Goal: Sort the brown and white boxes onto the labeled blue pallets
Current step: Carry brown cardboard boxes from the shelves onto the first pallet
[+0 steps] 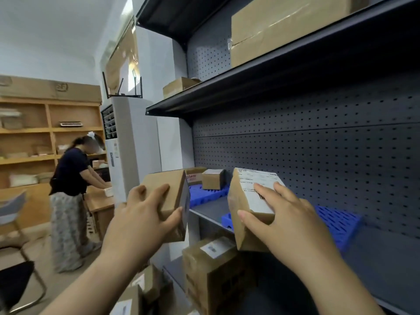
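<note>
**Brown cardboard in both hands, raised at the grey shelf**

Your left hand [145, 214] grips a brown box [167, 189] with the back of the hand toward you; the fingers spread across its near face and the thumb hooks round the right edge, beside a pale label on the side; the forearm climbs from the lower left, and the box hangs tilted in the air just left of the shelf [211, 211] front. Your right hand [281, 217] holds a labelled box [247, 201] from the right; the fingers curl over the white shipping label on top, the thumb presses the brown front face and points left; the forearm comes up from the lower right. That labelled box is tilted and hangs over the shelf's front edge, in front of the near blue pallet [336, 221], hiding its left corner; you cannot tell whether it touches the pallet. Farther along the same shelf the far blue pallet [202, 195] carries a small brown carton [212, 183]. A taped carton [211, 269] stands on the level below, under the labelled box.
</note>
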Demonstrator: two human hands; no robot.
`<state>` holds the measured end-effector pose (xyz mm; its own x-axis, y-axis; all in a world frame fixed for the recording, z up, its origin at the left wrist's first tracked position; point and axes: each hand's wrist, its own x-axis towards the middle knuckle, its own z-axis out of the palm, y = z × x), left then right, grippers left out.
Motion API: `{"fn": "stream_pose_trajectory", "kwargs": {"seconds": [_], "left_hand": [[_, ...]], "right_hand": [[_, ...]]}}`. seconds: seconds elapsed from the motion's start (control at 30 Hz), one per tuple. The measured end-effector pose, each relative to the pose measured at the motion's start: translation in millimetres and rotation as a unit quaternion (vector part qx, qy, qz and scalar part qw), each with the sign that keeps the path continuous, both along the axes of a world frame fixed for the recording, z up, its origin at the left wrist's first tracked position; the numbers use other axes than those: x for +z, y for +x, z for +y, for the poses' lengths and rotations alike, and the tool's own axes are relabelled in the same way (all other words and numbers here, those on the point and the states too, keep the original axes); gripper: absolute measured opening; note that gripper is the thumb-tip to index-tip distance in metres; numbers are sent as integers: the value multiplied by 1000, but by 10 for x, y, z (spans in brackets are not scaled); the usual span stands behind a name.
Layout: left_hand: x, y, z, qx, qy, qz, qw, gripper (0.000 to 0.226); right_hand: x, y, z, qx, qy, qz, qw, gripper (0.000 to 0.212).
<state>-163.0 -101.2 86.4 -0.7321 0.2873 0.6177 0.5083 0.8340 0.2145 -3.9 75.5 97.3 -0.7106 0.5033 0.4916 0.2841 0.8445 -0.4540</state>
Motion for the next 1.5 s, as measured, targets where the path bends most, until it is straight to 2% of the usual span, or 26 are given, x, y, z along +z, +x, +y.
{"fn": "stream_pose_trajectory", "kwargs": {"seconds": [0.43,0.7,0.97,1.33,1.5], "left_hand": [[295,-2394,789,-25,5,-23,999,63],[359,-3978,1299,-123,-20,-12,992,62],[451,-5268,1867,-202,-52,-36,977,59],[371,-5871,2235,-241,-105,-34,964,60],[400,-5984,2306,-240,-156,-25,958,80]], "right_hand": [[259,-2358,385,-39,25,24,999,69],[247,-3795,486,-167,15,-2,986,67],[374,-5145,782,-315,-19,-69,946,69],[415,-6055,1129,-413,-38,-196,889,66],[416,-6188,1203,-436,-69,-214,871,80]]}}
